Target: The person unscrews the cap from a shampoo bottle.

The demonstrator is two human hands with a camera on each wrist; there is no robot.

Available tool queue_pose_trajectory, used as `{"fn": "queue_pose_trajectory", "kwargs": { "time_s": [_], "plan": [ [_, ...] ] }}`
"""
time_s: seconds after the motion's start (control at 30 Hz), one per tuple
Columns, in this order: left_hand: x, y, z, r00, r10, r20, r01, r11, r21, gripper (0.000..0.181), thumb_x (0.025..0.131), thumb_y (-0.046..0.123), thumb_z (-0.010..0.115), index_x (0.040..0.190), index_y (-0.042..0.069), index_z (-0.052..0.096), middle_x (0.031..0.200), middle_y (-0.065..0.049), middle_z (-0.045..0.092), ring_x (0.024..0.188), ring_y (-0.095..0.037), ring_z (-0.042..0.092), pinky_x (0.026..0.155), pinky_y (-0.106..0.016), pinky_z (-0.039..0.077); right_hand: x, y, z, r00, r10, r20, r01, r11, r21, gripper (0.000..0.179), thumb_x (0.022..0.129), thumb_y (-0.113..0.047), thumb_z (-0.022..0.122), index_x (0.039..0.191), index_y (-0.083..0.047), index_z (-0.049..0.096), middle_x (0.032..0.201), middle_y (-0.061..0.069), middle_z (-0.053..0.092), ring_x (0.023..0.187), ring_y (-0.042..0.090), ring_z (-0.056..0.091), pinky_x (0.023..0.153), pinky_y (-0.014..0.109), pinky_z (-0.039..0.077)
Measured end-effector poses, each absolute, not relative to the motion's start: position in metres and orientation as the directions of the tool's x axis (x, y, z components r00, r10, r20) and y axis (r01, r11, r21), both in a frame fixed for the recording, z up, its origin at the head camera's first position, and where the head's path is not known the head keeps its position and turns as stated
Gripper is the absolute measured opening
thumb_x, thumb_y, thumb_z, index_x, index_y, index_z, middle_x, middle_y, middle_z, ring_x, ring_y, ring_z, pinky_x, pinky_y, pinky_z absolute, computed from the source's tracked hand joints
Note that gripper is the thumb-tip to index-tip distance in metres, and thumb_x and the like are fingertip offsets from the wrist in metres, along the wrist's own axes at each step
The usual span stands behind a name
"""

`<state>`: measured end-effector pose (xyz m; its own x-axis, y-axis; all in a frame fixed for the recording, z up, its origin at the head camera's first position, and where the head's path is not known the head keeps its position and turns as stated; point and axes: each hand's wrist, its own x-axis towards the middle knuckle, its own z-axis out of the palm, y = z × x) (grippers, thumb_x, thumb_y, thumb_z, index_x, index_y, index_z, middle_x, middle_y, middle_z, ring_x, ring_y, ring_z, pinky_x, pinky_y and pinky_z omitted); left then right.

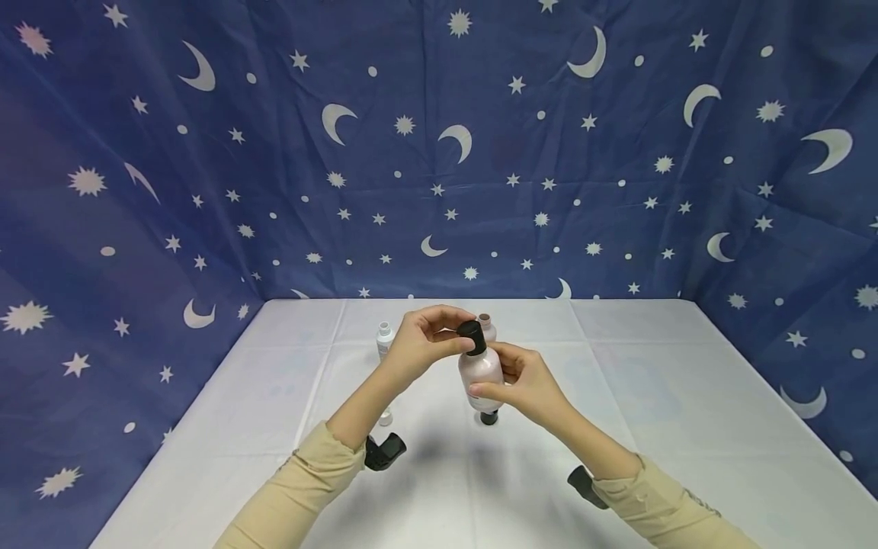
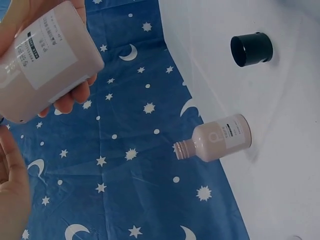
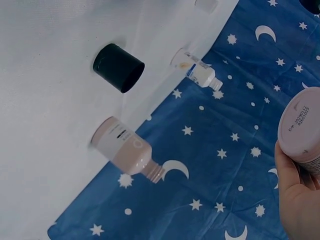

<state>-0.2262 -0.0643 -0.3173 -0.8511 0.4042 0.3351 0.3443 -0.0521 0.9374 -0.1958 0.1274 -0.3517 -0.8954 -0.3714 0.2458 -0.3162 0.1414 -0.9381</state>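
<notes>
My right hand (image 1: 524,381) grips a pale pink bottle (image 1: 480,375) by its body, tilted above the table. On its top sits a black cap (image 1: 471,337), which my left hand (image 1: 418,343) pinches between thumb and fingers. The left wrist view shows the held bottle's label (image 2: 49,50); its base (image 3: 300,122) faces the right wrist camera. Behind it, a second pink bottle (image 2: 220,139) stands uncapped on the table. A loose black cap (image 3: 119,67) lies nearer me, below the held bottle in the head view.
An uncapped white bottle (image 1: 384,339) stands at the back left, beyond my left hand. A small white cap (image 1: 386,417) is on the white tablecloth (image 1: 288,366) near my left forearm. A blue curtain (image 1: 411,191) with moons and stars rises behind and beside the table.
</notes>
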Motion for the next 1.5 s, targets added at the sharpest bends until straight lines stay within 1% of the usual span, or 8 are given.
{"fn": "queue_pose_trajectory", "kwargs": {
  "time_s": [0.13, 0.33, 0.57, 0.7, 0.87, 1.1, 1.23, 1.5],
  "plan": [
    [-0.226, -0.063, -0.318, -0.834, 0.411, 0.368, 0.369, -0.08, 0.926, 0.034, 0.078, -0.002, 0.072, 0.109, -0.01, 0.059, 0.095, 0.008, 0.065, 0.086, -0.006, 0.064, 0.081, -0.021, 0.055, -0.196, 0.128, -0.351, -0.901, -0.363, 0.238, -0.311, 0.156, -0.938, 0.054, 0.077, -0.007, 0.076, 0.125, 0.004, 0.054, 0.117, 0.025, 0.063, 0.092, 0.009, 0.066, 0.08, 0.022, 0.055],
    [-0.227, -0.063, -0.32, -0.819, 0.437, 0.372, 0.367, -0.098, 0.925, 0.038, 0.079, 0.004, 0.075, 0.109, -0.007, 0.055, 0.099, 0.006, 0.064, 0.091, -0.006, 0.064, 0.084, -0.021, 0.054, -0.197, 0.128, -0.351, -0.901, -0.364, 0.236, -0.313, 0.167, -0.935, 0.052, 0.077, -0.007, 0.076, 0.124, 0.005, 0.055, 0.116, 0.025, 0.063, 0.091, 0.009, 0.065, 0.08, 0.022, 0.055],
    [-0.228, -0.063, -0.317, -0.791, 0.464, 0.399, 0.409, -0.084, 0.909, 0.044, 0.08, 0.009, 0.074, 0.119, -0.005, 0.059, 0.121, -0.019, 0.063, 0.101, -0.012, 0.065, 0.089, -0.028, 0.054, -0.198, 0.127, -0.35, -0.897, -0.365, 0.249, -0.326, 0.165, -0.931, 0.052, 0.077, -0.006, 0.076, 0.124, 0.005, 0.055, 0.116, 0.025, 0.062, 0.091, 0.009, 0.066, 0.08, 0.022, 0.055],
    [-0.228, -0.064, -0.316, -0.775, 0.467, 0.426, 0.453, -0.06, 0.89, 0.047, 0.079, 0.015, 0.075, 0.117, -0.008, 0.061, 0.121, -0.024, 0.061, 0.106, -0.022, 0.065, 0.089, -0.03, 0.055, -0.198, 0.127, -0.349, -0.899, -0.364, 0.245, -0.323, 0.172, -0.931, 0.052, 0.077, -0.006, 0.076, 0.124, 0.004, 0.056, 0.116, 0.025, 0.062, 0.093, 0.014, 0.066, 0.08, 0.024, 0.056],
    [-0.227, -0.065, -0.313, -0.786, 0.466, 0.407, 0.446, -0.03, 0.895, 0.04, 0.08, 0.01, 0.073, 0.114, -0.009, 0.063, 0.118, -0.024, 0.063, 0.105, -0.029, 0.065, 0.088, -0.03, 0.055, -0.198, 0.127, -0.35, -0.901, -0.36, 0.241, -0.321, 0.18, -0.93, 0.052, 0.077, -0.006, 0.076, 0.124, 0.004, 0.055, 0.116, 0.024, 0.063, 0.095, 0.018, 0.066, 0.08, 0.024, 0.056],
    [-0.226, -0.063, -0.307, -0.779, 0.469, 0.416, 0.481, 0.022, 0.877, 0.033, 0.081, -0.002, 0.07, 0.113, -0.008, 0.064, 0.116, -0.023, 0.065, 0.103, -0.026, 0.066, 0.087, -0.029, 0.056, -0.198, 0.128, -0.349, -0.907, -0.34, 0.248, -0.329, 0.204, -0.922, 0.052, 0.077, -0.006, 0.076, 0.124, 0.004, 0.055, 0.116, 0.023, 0.063, 0.093, 0.014, 0.066, 0.08, 0.022, 0.055],
    [-0.225, -0.063, -0.302, -0.766, 0.475, 0.434, 0.506, 0.028, 0.862, 0.033, 0.08, -0.004, 0.07, 0.112, -0.009, 0.064, 0.115, -0.024, 0.064, 0.106, -0.029, 0.064, 0.088, -0.029, 0.055, -0.198, 0.127, -0.348, -0.903, -0.339, 0.263, -0.344, 0.206, -0.916, 0.052, 0.077, -0.006, 0.076, 0.125, 0.004, 0.055, 0.116, 0.023, 0.064, 0.095, 0.015, 0.065, 0.082, 0.022, 0.055],
    [-0.225, -0.065, -0.296, -0.8, 0.485, 0.353, 0.445, 0.084, 0.892, 0.034, 0.079, 0.0, 0.072, 0.112, -0.005, 0.065, 0.113, -0.021, 0.066, 0.095, -0.024, 0.069, 0.081, -0.032, 0.058, -0.199, 0.129, -0.347, -0.903, -0.325, 0.281, -0.36, 0.217, -0.907, 0.051, 0.076, -0.005, 0.076, 0.123, 0.003, 0.057, 0.114, 0.022, 0.065, 0.095, 0.014, 0.064, 0.083, 0.02, 0.054]
  ]
}}
